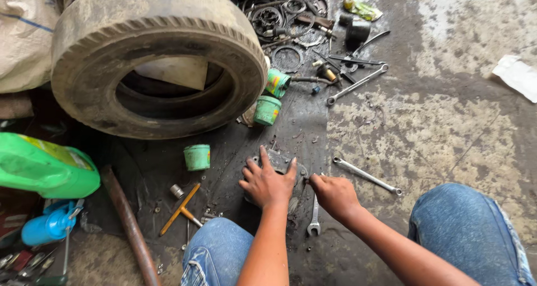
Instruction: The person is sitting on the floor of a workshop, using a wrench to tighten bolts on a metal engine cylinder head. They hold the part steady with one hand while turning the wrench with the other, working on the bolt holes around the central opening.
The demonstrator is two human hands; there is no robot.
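Oily workshop floor, left hand [268,182] splayed flat on metal part [278,158]; right hand [334,195] curled touching its edge

Grimy metal plate [279,162] under the left hand [267,184], dull grey and oil-smeared, no shine at all. Right hand [334,195] rests by a steel spanner [314,218], brighter at its open end. Another spanner [366,176] lies on the floor [447,129], satin metal, cleaner. That floor is rough concrete, patchy pale where bare, black and greasy nearer the tyre [159,62]. Tyre rubber looks matt, dusty, ribbed along the tread. Small green tubs [197,157], plastic, scuffed. Big green jug [45,166] is glossy plastic. Rusty brown pipe [130,224], rough. Jeans [215,255] are faded blue denim, soft cloth.
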